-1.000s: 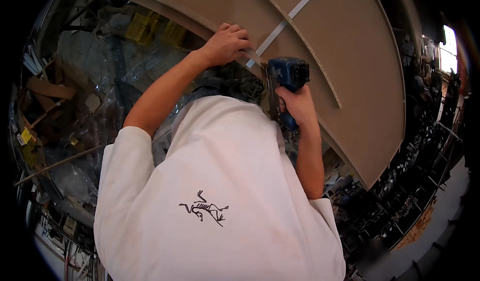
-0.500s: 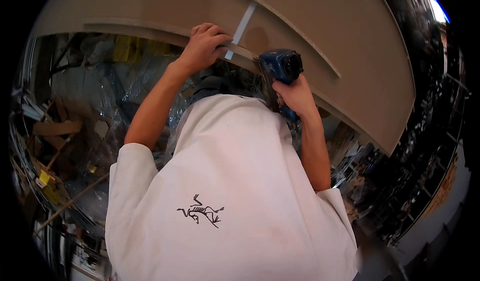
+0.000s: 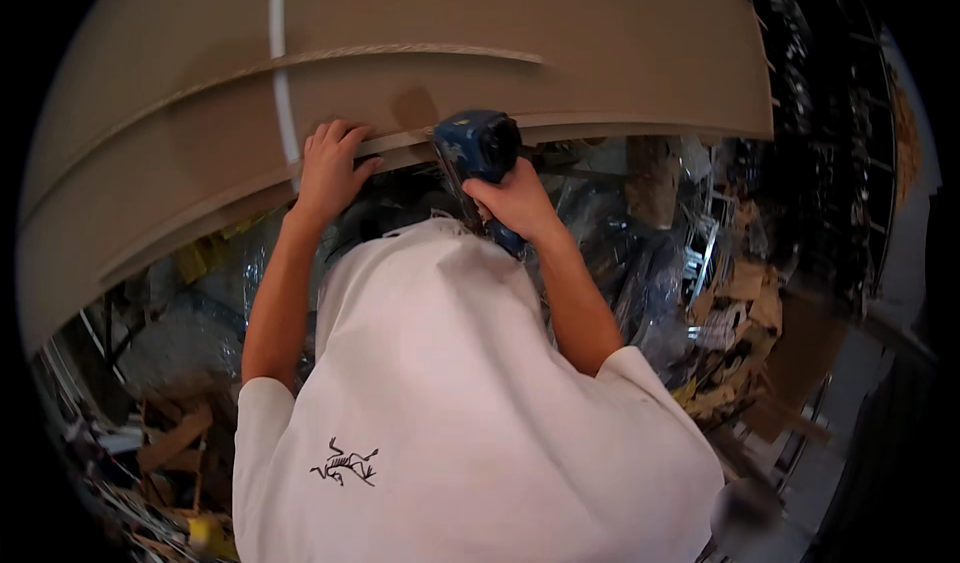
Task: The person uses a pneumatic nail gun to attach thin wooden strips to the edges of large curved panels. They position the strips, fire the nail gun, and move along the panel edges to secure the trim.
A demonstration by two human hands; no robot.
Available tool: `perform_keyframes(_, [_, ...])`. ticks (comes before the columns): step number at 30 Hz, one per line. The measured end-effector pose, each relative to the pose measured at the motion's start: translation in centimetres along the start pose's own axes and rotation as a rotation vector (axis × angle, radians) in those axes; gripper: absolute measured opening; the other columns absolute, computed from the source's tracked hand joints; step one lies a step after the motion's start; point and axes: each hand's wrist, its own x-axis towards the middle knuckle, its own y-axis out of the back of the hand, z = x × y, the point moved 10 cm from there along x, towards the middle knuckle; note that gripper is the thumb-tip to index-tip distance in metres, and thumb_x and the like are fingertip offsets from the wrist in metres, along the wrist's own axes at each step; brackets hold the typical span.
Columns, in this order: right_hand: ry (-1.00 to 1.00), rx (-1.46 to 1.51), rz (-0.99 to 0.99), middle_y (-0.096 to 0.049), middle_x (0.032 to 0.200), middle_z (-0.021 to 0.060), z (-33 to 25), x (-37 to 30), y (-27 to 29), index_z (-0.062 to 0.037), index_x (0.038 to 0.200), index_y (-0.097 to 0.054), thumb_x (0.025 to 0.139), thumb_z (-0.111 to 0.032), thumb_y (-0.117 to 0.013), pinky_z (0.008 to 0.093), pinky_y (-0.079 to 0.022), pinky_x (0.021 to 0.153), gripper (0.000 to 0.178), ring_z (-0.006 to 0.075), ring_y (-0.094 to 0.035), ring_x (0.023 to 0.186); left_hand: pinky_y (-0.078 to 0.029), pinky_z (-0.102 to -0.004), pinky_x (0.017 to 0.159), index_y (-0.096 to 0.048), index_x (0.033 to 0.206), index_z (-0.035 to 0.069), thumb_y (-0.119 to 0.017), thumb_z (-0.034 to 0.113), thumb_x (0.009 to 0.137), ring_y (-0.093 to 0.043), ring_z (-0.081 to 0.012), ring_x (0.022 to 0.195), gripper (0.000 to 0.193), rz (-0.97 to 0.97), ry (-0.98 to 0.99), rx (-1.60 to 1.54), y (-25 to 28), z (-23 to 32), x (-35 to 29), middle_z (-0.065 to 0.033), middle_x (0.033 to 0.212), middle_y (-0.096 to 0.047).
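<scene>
A large brown board (image 3: 640, 23) lies in front of me, its near edge layered with a thin strip (image 3: 400, 141). My left hand (image 3: 330, 171) is closed over this near edge, fingers on top and thumb at the front, just right of a white band (image 3: 279, 23) running across the board. In my right hand (image 3: 520, 205) I hold a blue nail gun (image 3: 468, 145) by its handle. Its nose is at the board's edge, a short way right of my left hand; the exact contact point cannot be made out.
A narrow raised strip (image 3: 410, 53) crosses the board farther back. Below the edge lie crumpled clear plastic (image 3: 650, 273) and, at lower right, torn cardboard (image 3: 745, 313). More brown scraps (image 3: 175, 443) are heaped at lower left. Dark, cluttered racks (image 3: 825, 163) stand at the right.
My view has turned, so the board sits differently in the picture. Both hands have shifted rightward along the edge, past the white band, with the nail gun still in the right one.
</scene>
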Motion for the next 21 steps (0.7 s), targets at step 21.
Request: perform_keyframes(21, [-0.116,0.305,0.575,-0.062,0.065,0.0047,19.6,-7.5,45.3,-0.0029,0.076,-0.065,0.092,-0.02,-0.073,0.0334,-0.048,0.051,0.024,0.0166,-0.059,0.052,-0.046,-0.0457,0.089,-0.071,0.117,0.012,-0.077,0.025,0.087,-0.059,-0.0332,0.105,0.033,0.141,-0.176,0.182,-18.1,22.5,13.2,-0.0088,0.109,-0.064])
